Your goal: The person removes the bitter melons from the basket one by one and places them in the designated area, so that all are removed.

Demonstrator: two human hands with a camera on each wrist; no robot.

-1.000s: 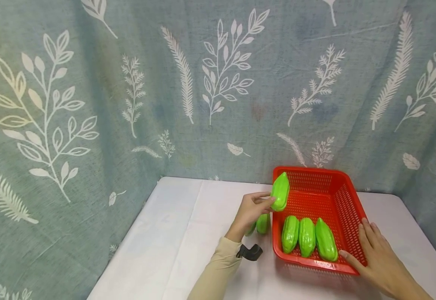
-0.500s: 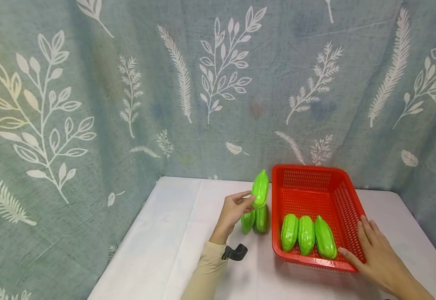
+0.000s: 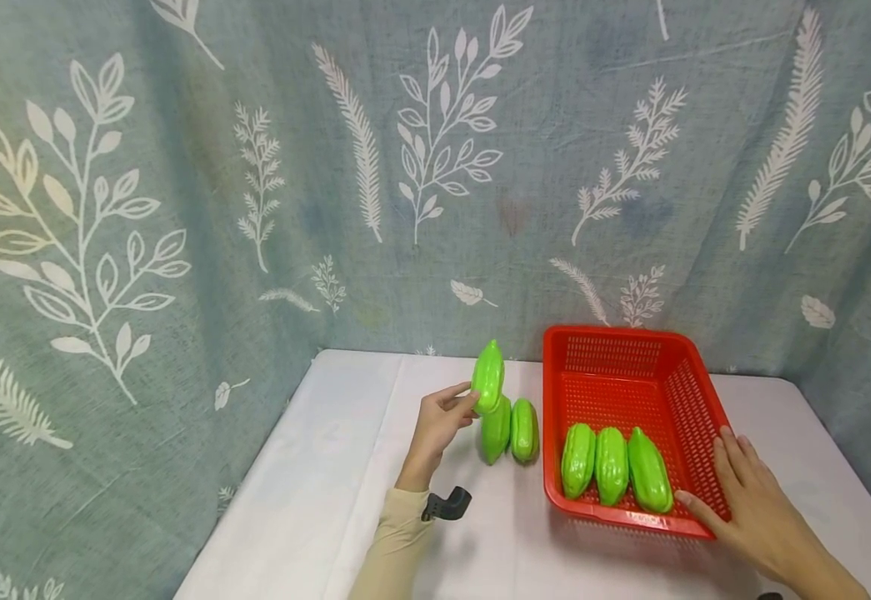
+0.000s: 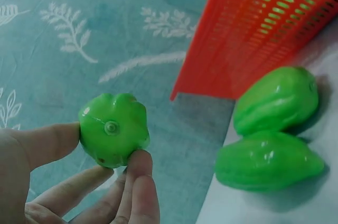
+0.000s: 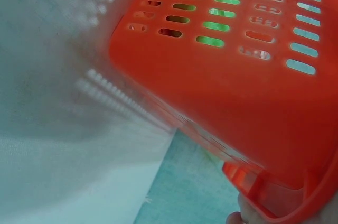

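My left hand pinches a glossy green ribbed fruit, shaped like a small papaya, between thumb and fingers. The fruit is raised, pointed end up in the head view; its stem end faces the left wrist camera. Two similar fruits, one tapered and one rounder, lie side by side on the table just beyond that hand. My right hand rests on the near right corner of a red plastic basket, fingers extended along its side and thumb over the front rim.
Three more green fruits lie in a row along the basket's near side. A white cloth covers the table. Behind it hangs a grey-green curtain with white leaf prints. A black wrist mount sits on my left wrist.
My left hand has moved left, carrying the pinched fruit from beside the basket's left rim to over the table. The two table fruits now show more fully. My right hand stays at the basket.
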